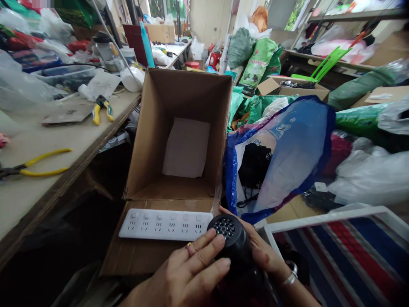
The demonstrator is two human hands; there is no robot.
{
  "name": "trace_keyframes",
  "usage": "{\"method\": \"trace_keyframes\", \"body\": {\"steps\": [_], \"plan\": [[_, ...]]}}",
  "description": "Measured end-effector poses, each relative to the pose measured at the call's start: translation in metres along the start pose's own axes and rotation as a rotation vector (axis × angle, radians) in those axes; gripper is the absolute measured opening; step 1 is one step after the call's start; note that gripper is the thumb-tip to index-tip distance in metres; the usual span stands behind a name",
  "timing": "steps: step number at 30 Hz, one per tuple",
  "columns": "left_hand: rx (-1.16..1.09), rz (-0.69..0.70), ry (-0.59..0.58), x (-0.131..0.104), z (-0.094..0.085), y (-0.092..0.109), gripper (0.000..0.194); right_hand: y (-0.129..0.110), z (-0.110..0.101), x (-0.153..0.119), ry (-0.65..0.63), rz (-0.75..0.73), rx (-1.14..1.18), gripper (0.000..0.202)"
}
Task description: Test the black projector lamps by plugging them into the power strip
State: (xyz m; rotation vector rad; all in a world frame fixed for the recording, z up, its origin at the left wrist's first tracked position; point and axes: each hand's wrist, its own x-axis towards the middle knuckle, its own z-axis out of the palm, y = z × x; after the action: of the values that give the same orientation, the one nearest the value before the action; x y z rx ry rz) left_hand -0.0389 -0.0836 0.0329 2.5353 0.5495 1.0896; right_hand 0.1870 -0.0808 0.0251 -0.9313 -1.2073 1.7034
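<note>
A black LED torch (238, 245) with a round face of small lenses is upright, low in the middle of the head view. My right hand (263, 251), with a silver bangle at the wrist, is wrapped around its right side. The fingers of my left hand (191, 270) are stretched out, their tips resting on the torch's face and near side; its thumb is hidden. Just left of the torch, a white power strip (164, 224) lies on the flap of an open cardboard box (153, 128). A pale sheet (185, 149) lies at the bottom of the box.
On the left workbench (41, 132) lie yellow-handled pliers (44, 164) and smaller pliers (102, 110). Right of the box stands a blue-edged bag (287, 140) with black items inside. A white-framed, striped surface (361, 247) is at lower right. Sacks (262, 59) stand behind.
</note>
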Motion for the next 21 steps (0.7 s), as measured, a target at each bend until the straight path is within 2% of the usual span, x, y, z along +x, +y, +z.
{"method": "trace_keyframes", "body": {"steps": [2, 4, 6, 9, 12, 14, 17, 19, 21], "plan": [[-0.027, -0.021, -0.007, 0.002, -0.008, 0.0, 0.037, -0.006, 0.0, 0.0, -0.029, -0.01, -0.044, 0.095], [-0.081, -0.014, -0.028, 0.006, -0.015, -0.001, 0.042, -0.006, 0.001, 0.0, -0.033, -0.007, -0.063, 0.098], [-0.142, -0.073, -0.086, 0.013, -0.021, -0.003, 0.055, -0.004, 0.001, -0.002, -0.021, -0.003, -0.066, 0.098], [-0.235, -0.251, -0.217, 0.02, -0.024, -0.004, 0.079, -0.001, 0.0, -0.004, -0.058, 0.024, -0.061, 0.1], [-0.334, -0.261, -0.3, 0.022, -0.015, -0.002, 0.108, 0.002, -0.001, -0.006, -0.07, 0.081, -0.066, 0.1], [-0.342, -0.23, -0.265, 0.023, -0.004, 0.0, 0.112, 0.004, 0.001, -0.007, -0.053, 0.108, -0.06, 0.093], [-0.317, -0.255, -0.11, 0.023, 0.006, 0.001, 0.101, 0.006, 0.009, -0.006, -0.016, 0.136, 0.031, 0.085], [-0.34, -0.342, -0.002, 0.022, 0.006, -0.003, 0.091, 0.005, 0.014, -0.004, 0.051, 0.179, 0.17, 0.09], [-0.373, -0.503, 0.106, 0.02, 0.003, -0.012, 0.079, 0.002, 0.014, 0.0, 0.18, 0.218, 0.273, 0.1]]}}
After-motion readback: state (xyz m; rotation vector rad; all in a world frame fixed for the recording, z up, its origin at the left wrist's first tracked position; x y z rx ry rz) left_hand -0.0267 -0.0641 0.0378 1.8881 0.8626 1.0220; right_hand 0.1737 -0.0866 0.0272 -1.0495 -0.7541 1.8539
